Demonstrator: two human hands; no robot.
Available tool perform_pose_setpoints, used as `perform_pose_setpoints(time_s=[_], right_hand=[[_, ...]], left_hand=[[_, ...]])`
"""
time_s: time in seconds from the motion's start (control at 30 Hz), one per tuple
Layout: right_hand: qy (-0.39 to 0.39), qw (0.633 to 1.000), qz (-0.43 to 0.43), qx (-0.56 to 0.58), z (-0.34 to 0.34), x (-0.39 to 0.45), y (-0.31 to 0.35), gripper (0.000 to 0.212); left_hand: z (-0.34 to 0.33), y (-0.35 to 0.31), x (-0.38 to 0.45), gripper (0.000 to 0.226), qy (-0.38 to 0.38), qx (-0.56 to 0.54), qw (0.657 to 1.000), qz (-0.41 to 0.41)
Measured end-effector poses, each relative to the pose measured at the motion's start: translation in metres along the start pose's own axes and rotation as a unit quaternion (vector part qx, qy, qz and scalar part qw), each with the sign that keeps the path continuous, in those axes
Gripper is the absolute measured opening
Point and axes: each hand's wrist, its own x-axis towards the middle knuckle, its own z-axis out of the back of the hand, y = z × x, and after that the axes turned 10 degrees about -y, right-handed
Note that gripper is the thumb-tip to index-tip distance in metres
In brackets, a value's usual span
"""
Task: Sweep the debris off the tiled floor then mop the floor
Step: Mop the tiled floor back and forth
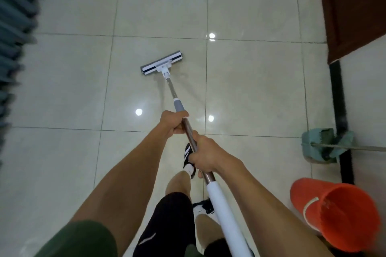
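1. On the glossy tiled floor [62,81], ahead of the person, the flat head of a mop [162,63] lies pressed to a tile, its grey and white bar set at a slant just left of a grout line.
2. The mop's shaft runs back from the head through a grey collar and a bare metal stretch to a white sleeve near the body.
3. The left hand [174,122] is wrapped round the metal shaft just below the grey collar, fingers curled about it.
4. The right hand [204,155] clasps the same shaft lower down, just above the white sleeve (thumb lying along the metal).
5. An orange bucket [342,215] stands at the right, near the person's right arm.
6. Beyond it a teal dustpan [321,144] sits on the floor against a dark vertical strip, a thin handle crossing it.
7. A black and white shoe [189,158] shows under the shaft, between the hands.
8. No brand, label or writing can be read on anything.
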Motion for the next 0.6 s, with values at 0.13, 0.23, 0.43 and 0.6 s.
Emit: perform_pose_setpoints(time_s=[0.13, 0.23, 0.43, 0.6], right_hand=[[0.044, 0.998, 0.012, -0.049, 0.012, 0.041, 0.06, 0.051], [0.05, 0.996, 0.018, -0.074, 0.027, 0.058, 0.078, 0.052], [0.014, 0.991, 0.015, -0.129, 0.072, 0.051, 0.048, 0.053], [-0.059, 0.979, 0.005, -0.194, 0.095, 0.055, 0.014, 0.05]], left_hand=[[0.041, -0.039, 0.034, 0.035, -0.029, -0.035, 0.999, 0.01], [0.045, -0.061, 0.046, 0.035, -0.02, -0.036, 0.999, 0.012], [-0.007, -0.069, 0.03, 0.045, 0.024, -0.047, 0.997, 0.051], [-0.054, -0.075, 0.027, 0.041, 0.024, -0.031, 0.997, 0.059]])
